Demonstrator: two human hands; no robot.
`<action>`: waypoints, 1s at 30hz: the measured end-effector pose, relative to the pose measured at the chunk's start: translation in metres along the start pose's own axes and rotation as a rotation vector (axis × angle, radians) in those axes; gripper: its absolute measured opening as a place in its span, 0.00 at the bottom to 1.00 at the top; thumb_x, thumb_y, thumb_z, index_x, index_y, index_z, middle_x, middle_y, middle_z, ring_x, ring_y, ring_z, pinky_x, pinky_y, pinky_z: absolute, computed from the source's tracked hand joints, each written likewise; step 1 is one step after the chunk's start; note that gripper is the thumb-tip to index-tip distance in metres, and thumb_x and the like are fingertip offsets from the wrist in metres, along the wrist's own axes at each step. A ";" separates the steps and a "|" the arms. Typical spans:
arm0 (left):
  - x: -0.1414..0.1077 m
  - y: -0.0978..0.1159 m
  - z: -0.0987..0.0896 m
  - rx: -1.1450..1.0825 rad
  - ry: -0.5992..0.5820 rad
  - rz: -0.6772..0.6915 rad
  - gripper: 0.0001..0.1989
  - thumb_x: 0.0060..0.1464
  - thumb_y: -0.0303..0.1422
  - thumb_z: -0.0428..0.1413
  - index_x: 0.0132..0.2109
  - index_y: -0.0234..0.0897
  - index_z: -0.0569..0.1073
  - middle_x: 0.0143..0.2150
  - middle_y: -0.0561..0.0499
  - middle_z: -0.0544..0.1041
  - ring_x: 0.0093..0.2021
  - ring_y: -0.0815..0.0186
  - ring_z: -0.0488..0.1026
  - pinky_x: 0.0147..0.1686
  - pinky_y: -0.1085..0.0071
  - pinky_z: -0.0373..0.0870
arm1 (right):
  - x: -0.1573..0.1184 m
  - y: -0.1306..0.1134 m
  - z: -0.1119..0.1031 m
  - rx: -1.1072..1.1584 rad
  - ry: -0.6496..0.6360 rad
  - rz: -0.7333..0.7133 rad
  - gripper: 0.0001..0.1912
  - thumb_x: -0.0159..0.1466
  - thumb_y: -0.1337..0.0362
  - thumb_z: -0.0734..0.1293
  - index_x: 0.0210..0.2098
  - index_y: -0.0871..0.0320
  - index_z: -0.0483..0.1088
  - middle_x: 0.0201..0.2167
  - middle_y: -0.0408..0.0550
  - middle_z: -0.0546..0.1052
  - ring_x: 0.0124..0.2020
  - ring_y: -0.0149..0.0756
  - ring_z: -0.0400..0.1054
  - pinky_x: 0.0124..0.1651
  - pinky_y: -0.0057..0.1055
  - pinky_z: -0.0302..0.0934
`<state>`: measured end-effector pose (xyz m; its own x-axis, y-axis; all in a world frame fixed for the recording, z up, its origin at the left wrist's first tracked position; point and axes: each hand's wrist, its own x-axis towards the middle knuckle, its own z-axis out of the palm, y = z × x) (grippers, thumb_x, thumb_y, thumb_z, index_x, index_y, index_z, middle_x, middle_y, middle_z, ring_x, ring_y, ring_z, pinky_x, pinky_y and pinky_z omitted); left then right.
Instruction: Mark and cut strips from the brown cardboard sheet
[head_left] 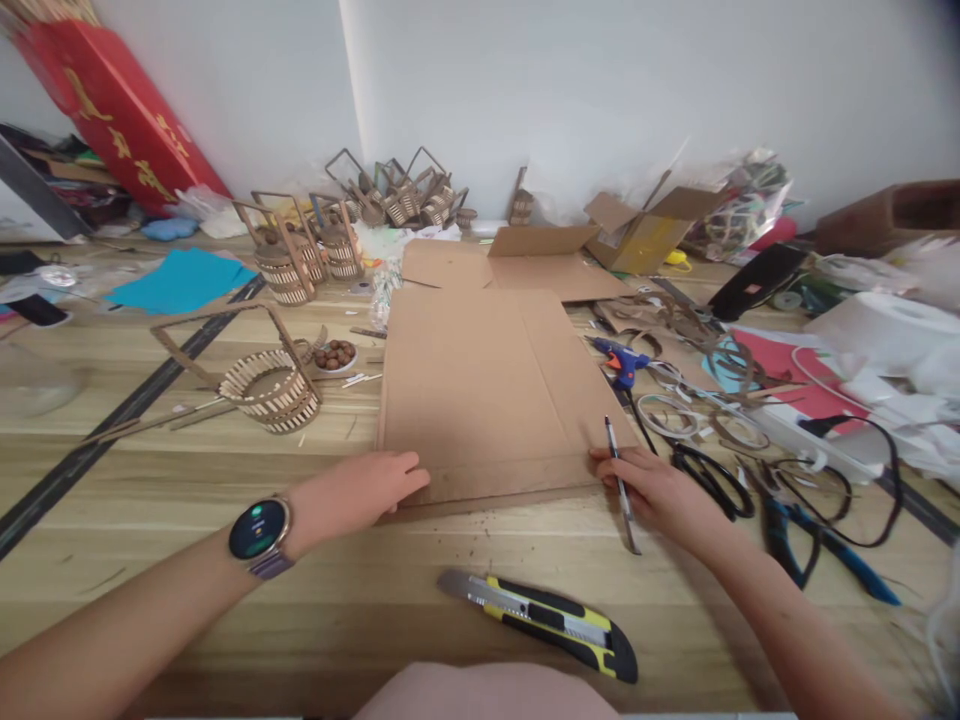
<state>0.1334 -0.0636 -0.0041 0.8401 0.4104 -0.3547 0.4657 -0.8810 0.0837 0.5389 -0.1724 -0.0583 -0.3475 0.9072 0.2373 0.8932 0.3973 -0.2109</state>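
Note:
A flat brown cardboard piece (480,380) lies in front of me, creased along its right side and near edge. My left hand (375,485) grips its near left corner, fingers on top and thumb at the edge. At the near right corner, my right hand (645,485) holds a pen (619,480) between its fingers, the fingertips touching the cardboard. A yellow and black utility knife (547,620) lies on the table close to me, blade pointing left. Dark crumbs lie between the knife and the cardboard.
Left stand a small slatted basket (270,390) with a tall handle and a bowl of brown beads (334,356). A blue glue gun (622,362), scissors (712,480) and pliers (817,545) lie right. More baskets (405,195) and an open box (645,235) stand behind.

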 end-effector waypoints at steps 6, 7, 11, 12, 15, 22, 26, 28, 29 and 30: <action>0.016 -0.004 -0.020 0.086 -0.121 0.068 0.34 0.59 0.19 0.51 0.68 0.56 0.66 0.41 0.48 0.76 0.30 0.65 0.73 0.26 0.72 0.56 | -0.001 -0.001 -0.001 -0.036 0.010 -0.022 0.13 0.64 0.74 0.60 0.37 0.53 0.73 0.48 0.53 0.81 0.48 0.43 0.76 0.46 0.37 0.72; 0.019 -0.005 -0.023 0.083 -0.132 0.079 0.35 0.59 0.20 0.51 0.68 0.57 0.66 0.40 0.48 0.76 0.30 0.65 0.72 0.26 0.72 0.55 | -0.001 -0.001 0.000 -0.043 0.014 -0.029 0.13 0.64 0.74 0.60 0.36 0.53 0.73 0.48 0.53 0.81 0.48 0.43 0.76 0.46 0.37 0.72; 0.029 -0.005 -0.030 0.101 -0.163 0.099 0.39 0.58 0.18 0.50 0.70 0.59 0.60 0.38 0.48 0.79 0.32 0.63 0.74 0.25 0.72 0.55 | -0.003 0.003 0.003 -0.052 0.026 -0.066 0.12 0.65 0.72 0.60 0.37 0.53 0.73 0.47 0.53 0.81 0.47 0.43 0.77 0.46 0.38 0.72; 0.032 -0.004 -0.032 0.108 -0.174 0.100 0.40 0.57 0.17 0.50 0.71 0.59 0.59 0.37 0.48 0.80 0.33 0.63 0.75 0.26 0.72 0.55 | -0.003 0.005 0.004 -0.051 0.031 -0.073 0.12 0.66 0.72 0.59 0.38 0.53 0.73 0.47 0.53 0.81 0.47 0.43 0.77 0.46 0.38 0.72; 0.039 0.002 -0.041 0.117 -0.188 0.118 0.43 0.55 0.16 0.51 0.72 0.58 0.57 0.39 0.49 0.82 0.34 0.61 0.76 0.27 0.72 0.59 | -0.005 0.010 0.006 -0.053 0.034 -0.084 0.12 0.65 0.72 0.59 0.38 0.52 0.72 0.48 0.52 0.81 0.48 0.44 0.77 0.46 0.39 0.72; 0.043 0.011 -0.053 0.147 -0.179 0.116 0.47 0.52 0.13 0.54 0.71 0.58 0.57 0.39 0.53 0.83 0.36 0.61 0.78 0.32 0.72 0.63 | -0.004 0.009 0.006 -0.013 0.011 -0.020 0.12 0.64 0.70 0.59 0.37 0.52 0.73 0.47 0.52 0.82 0.48 0.45 0.77 0.47 0.41 0.72; 0.043 0.008 -0.046 0.128 -0.149 0.127 0.44 0.54 0.14 0.53 0.71 0.58 0.59 0.38 0.51 0.83 0.33 0.60 0.78 0.30 0.71 0.64 | -0.002 0.004 0.002 0.018 -0.001 0.022 0.11 0.64 0.70 0.60 0.35 0.52 0.72 0.47 0.52 0.82 0.47 0.45 0.77 0.47 0.40 0.72; 0.044 0.006 -0.043 0.120 -0.151 0.127 0.44 0.54 0.16 0.54 0.71 0.59 0.58 0.37 0.50 0.82 0.33 0.59 0.78 0.30 0.71 0.64 | -0.001 0.003 0.001 0.026 -0.004 0.023 0.10 0.63 0.70 0.61 0.35 0.52 0.72 0.47 0.51 0.82 0.46 0.44 0.77 0.47 0.40 0.71; 0.044 0.006 -0.042 0.124 -0.165 0.125 0.44 0.54 0.18 0.57 0.72 0.58 0.57 0.38 0.49 0.82 0.34 0.58 0.78 0.30 0.71 0.64 | -0.001 0.003 0.001 0.025 -0.003 0.021 0.10 0.63 0.70 0.61 0.35 0.52 0.72 0.47 0.51 0.82 0.46 0.44 0.77 0.47 0.40 0.71; 0.043 0.006 -0.042 0.128 -0.192 0.123 0.45 0.54 0.21 0.59 0.72 0.58 0.55 0.39 0.48 0.82 0.35 0.57 0.78 0.29 0.71 0.64 | -0.001 0.003 0.001 0.024 -0.001 0.020 0.10 0.63 0.70 0.61 0.35 0.51 0.72 0.47 0.51 0.82 0.46 0.44 0.77 0.47 0.39 0.71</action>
<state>0.1843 -0.0411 0.0201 0.8143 0.2571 -0.5204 0.3143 -0.9491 0.0228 0.5421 -0.1719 -0.0601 -0.3296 0.9153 0.2316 0.8928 0.3819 -0.2387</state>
